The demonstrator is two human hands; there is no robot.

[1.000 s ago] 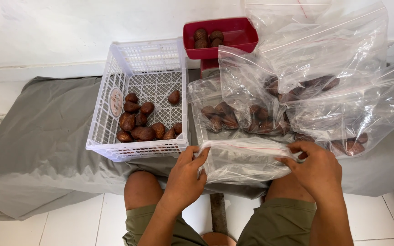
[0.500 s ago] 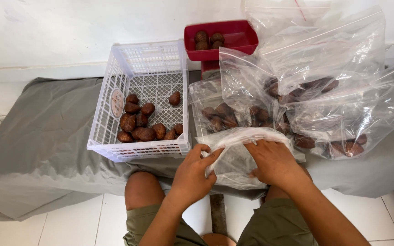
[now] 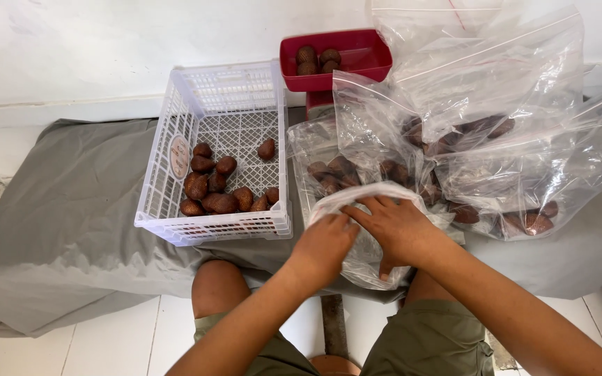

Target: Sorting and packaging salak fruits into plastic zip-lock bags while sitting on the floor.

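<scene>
Currently: both hands working the mouth of an empty clear plastic bag (image 3: 357, 240), just right of the white slatted plastic crate (image 3: 214, 157).

Left hand (image 3: 323, 244) curled, fingertips pinching the bag's near rim; right hand (image 3: 398, 226) laid flat over the film, fingers spread and pressing down, wrist angled in from the lower right. Bag lies at the front edge of the grey cloth-covered bench (image 3: 64, 230), touching the filled clear bags of brown scaly fruit (image 3: 454, 160) behind it; red plastic scale tray (image 3: 336, 59) stands behind and right of the crate. Risks, as judged: thin film may cling shut or tear if pulled unevenly; the bag overhangs the bench edge and could slip off toward the knees; an elbow swing might topple the slumped filled bags.
</scene>
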